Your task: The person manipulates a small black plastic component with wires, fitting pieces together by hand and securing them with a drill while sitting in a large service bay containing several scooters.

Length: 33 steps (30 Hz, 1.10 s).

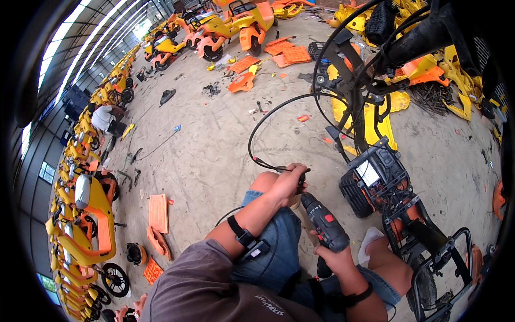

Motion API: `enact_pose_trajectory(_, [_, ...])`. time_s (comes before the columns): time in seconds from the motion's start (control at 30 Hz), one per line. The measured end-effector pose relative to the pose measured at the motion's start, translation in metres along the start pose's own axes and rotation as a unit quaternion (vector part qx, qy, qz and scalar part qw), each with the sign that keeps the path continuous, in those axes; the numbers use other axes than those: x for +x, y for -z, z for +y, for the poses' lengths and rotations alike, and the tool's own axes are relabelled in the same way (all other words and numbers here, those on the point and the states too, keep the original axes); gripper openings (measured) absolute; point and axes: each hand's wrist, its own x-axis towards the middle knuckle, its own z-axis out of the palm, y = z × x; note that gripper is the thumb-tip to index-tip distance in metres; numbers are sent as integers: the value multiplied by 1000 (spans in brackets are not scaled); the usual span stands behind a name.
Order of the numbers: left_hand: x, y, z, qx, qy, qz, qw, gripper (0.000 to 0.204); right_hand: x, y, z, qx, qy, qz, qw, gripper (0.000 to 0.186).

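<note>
My right hand [335,258] is wrapped round the grip of a black cordless drill [325,224] with a red patch on its body. The drill's chuck points up and away, toward my left hand [293,181]. That hand is closed on the end of a black cable [266,165], which loops up and right to a scooter frame [358,107]. What exactly sits between the left fingers at the chuck is partly hidden. Right of the drill stands the stripped scooter frame, with a black box-like unit [370,176] at its middle and bare tubes at its rear.
Yellow and orange scooters [88,225] stand in a long row at the left, with more scooters [236,27] at the back. Orange panels [158,213] and a loose wheel [115,279] lie left. Yellow panels [381,121] lie behind the frame. Another person [106,118] crouches far left.
</note>
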Motion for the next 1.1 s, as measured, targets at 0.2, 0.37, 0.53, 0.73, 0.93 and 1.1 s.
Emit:
enact_pose_trajectory(0.2, [-3, -2, 3, 41, 14, -14, 999, 28, 1, -1, 1, -1, 7, 15, 1000, 62])
enact_pose_trajectory(0.37, [-7, -3, 4, 57, 40, -25, 997, 34, 3, 0, 1, -10, 24, 26, 999, 62])
enact_pose_trajectory(0.53, [-3, -3, 3, 80, 53, -30, 995, 34, 2, 1, 5, -3, 10, 36, 999, 62])
enact_pose_trajectory(0.73, [-5, -3, 2, 58, 57, -36, 996, 34, 1, 0, 4, -18, 26, 31, 999, 62])
enact_pose_trajectory(0.93, [-1, 1, -3, 65, 41, -31, 997, 36, 3, -1, 3, -31, 12, 22, 999, 61])
enact_pose_trajectory(1.1, [2, -8, -5, 107, 3, -48, 993, 34, -1, 1, -6, -64, 58, 41, 995, 65])
